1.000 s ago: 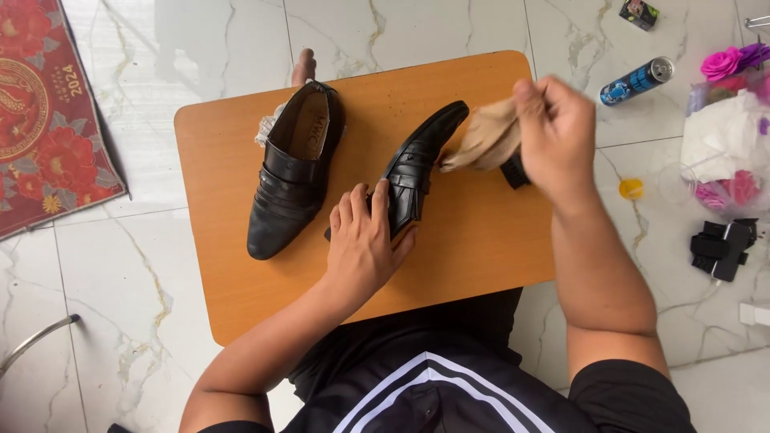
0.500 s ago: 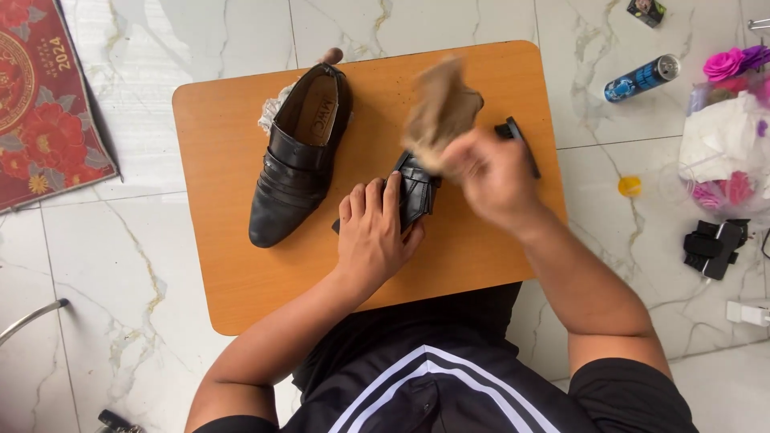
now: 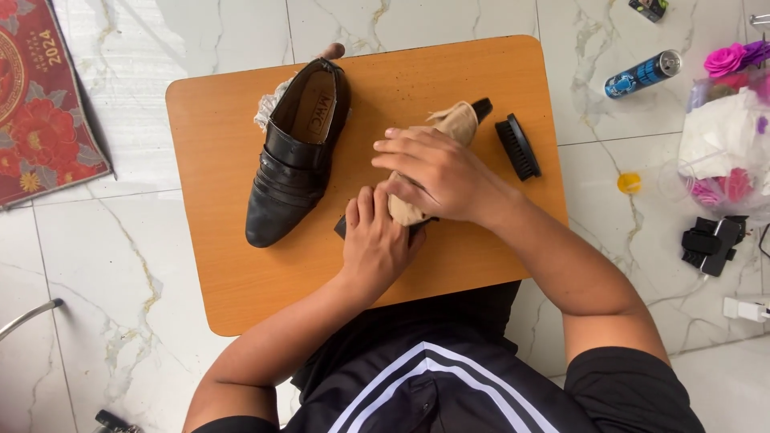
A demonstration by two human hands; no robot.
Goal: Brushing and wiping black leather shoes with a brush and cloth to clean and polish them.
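Two black leather shoes sit on a small orange table (image 3: 224, 273). The left shoe (image 3: 293, 156) lies free with its opening up and white stuffing at its heel. The second shoe (image 3: 481, 107) is almost wholly hidden under a tan cloth (image 3: 453, 123) and my hands; only its heel end and a bit of its toe show. My left hand (image 3: 377, 244) presses down on that shoe's toe end. My right hand (image 3: 433, 175) lies flat over the tan cloth, pressing it on the shoe.
A black shoe brush (image 3: 518, 147) lies on the table to the right of the covered shoe. On the marble floor are a blue can (image 3: 643, 74), a plastic bag with pink flowers (image 3: 726, 132), black clips (image 3: 710, 240) and a red patterned mat (image 3: 40, 96) at left.
My right hand has come down from the table's right side with the tan cloth and now lays it over the second shoe. The left hand stays on the toe.
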